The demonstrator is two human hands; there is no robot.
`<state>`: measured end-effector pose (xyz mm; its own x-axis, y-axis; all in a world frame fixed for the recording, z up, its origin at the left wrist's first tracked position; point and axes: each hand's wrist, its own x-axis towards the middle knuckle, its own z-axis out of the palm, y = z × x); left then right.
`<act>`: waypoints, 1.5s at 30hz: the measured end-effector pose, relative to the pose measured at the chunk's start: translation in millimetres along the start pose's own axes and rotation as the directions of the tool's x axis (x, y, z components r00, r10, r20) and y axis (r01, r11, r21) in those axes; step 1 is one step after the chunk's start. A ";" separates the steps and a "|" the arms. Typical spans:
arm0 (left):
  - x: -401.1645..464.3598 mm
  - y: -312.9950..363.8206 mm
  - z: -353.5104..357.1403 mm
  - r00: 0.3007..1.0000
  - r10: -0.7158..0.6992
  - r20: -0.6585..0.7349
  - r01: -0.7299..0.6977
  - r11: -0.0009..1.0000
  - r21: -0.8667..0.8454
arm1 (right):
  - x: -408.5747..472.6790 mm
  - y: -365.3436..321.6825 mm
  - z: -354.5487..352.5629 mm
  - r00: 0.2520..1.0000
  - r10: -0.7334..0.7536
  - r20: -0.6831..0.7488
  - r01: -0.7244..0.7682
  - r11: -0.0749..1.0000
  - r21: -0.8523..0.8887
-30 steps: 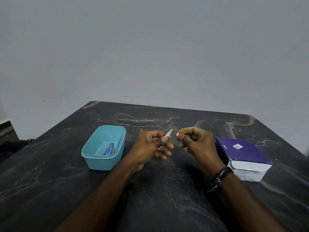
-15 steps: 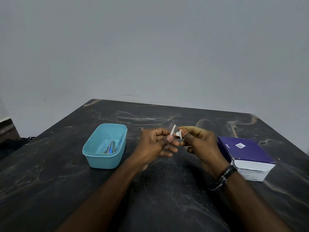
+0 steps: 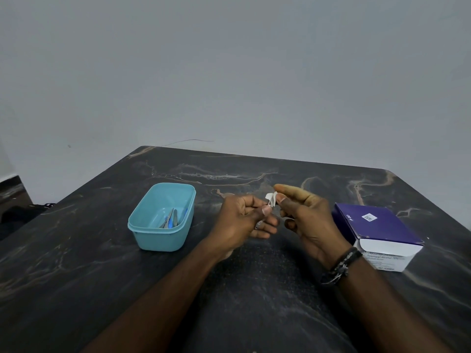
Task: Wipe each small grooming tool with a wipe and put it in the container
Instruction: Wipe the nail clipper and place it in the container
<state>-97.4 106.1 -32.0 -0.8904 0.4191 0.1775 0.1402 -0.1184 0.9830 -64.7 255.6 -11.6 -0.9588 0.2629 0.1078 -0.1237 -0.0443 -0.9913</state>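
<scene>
L hand (image 3: 244,220) is closed on a small tool (image 3: 258,226), mostly hidden in the grip; a metal bit shows at 5 o'clock of the thumb. R hand (image 3: 305,220) is pinched on a white wipe (image 3: 271,199), wrapped at the tool's upper end. Teal container (image 3: 163,240) w/ tools (image 3: 170,219) is seen at 9 o'clock, purple box (image 3: 377,225) at 3 o'clock.

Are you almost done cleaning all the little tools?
Some look done: a few small tools already lie in the teal container. One is in hand now: the left hand holds a thin tool while the right hand pinches a white wipe around its tip. That one is not yet in the container. No other loose tools show on the table, so this may be the last.
</scene>
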 end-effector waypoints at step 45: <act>0.9 -3.9 7.8 0.998 0.054 -0.041 -0.049 0.993 0.108 | -4.6 -6.0 5.9 0.995 0.084 -0.052 -0.084 0.996 0.021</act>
<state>-95.3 114.0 -35.3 -0.8986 0.3748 0.2282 0.2297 -0.0414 0.9724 -61.0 249.0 -5.7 -0.9513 0.3078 0.0197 -0.0485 -0.0863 -0.9951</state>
